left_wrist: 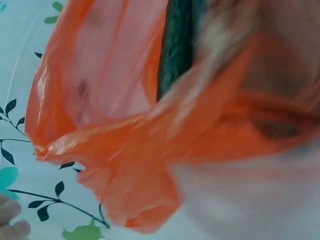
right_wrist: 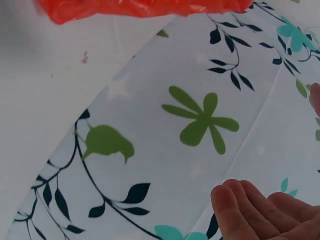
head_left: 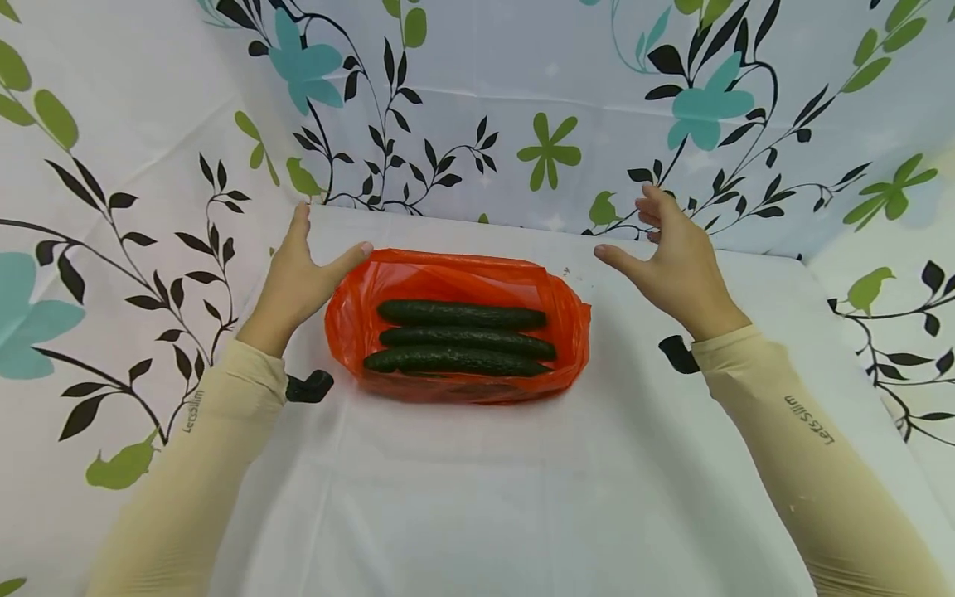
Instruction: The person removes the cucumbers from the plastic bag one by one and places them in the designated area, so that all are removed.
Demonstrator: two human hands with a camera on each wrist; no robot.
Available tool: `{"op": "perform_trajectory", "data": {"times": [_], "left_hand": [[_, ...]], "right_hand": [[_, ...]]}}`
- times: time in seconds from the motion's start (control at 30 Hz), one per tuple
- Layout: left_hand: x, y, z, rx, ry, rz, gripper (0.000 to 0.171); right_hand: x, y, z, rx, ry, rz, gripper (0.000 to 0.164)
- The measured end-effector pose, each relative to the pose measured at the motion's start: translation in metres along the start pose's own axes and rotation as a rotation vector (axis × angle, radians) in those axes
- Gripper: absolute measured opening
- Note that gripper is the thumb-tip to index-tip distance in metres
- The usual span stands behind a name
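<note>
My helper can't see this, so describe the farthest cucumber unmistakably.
On the white tabletop sits an open red plastic bag. Inside it, the farthest cucumber is the one of three nearest the patterned backdrop, with no other beyond it.

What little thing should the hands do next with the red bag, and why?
I think the right hand should probably ease in to the right end of the red bag. That hand is apart from the bag, while the left hand's thumb is close by the bag's upper left corner. Three cucumbers show in the open bag, so a hand at each end might help steady it.
</note>
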State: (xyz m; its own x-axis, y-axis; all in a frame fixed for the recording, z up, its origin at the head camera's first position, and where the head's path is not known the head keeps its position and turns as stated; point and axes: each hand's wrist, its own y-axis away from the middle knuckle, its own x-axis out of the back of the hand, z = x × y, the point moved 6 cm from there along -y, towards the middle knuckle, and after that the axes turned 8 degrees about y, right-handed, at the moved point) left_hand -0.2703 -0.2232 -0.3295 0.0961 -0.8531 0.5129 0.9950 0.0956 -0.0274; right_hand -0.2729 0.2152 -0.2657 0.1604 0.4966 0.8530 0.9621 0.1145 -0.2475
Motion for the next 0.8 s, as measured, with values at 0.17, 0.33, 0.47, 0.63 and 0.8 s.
{"op": "perform_trajectory", "data": {"times": [0.17,0.33,0.47,0.63,0.8], "left_hand": [[-0.001,0.016,-0.019,0.049,0.32,0.114,0.104],[-0.011,0.033,-0.036,0.161,0.684,0.201,0.095],[-0.022,0.047,-0.043,0.227,0.823,0.245,0.091],[-0.04,0.062,-0.05,0.287,0.847,0.253,0.093],[-0.059,0.078,-0.06,0.352,0.801,0.234,0.1]], "right_hand": [[-0.013,0.0,-0.015,-0.005,-0.188,-0.044,0.091],[-0.026,0.0,-0.027,0.011,-0.37,-0.106,0.079],[-0.041,0.0,-0.035,0.027,-0.499,-0.202,0.069],[-0.065,0.006,-0.041,0.009,-0.638,-0.365,0.062],[-0.092,0.012,-0.046,-0.005,-0.678,-0.505,0.058]]}}
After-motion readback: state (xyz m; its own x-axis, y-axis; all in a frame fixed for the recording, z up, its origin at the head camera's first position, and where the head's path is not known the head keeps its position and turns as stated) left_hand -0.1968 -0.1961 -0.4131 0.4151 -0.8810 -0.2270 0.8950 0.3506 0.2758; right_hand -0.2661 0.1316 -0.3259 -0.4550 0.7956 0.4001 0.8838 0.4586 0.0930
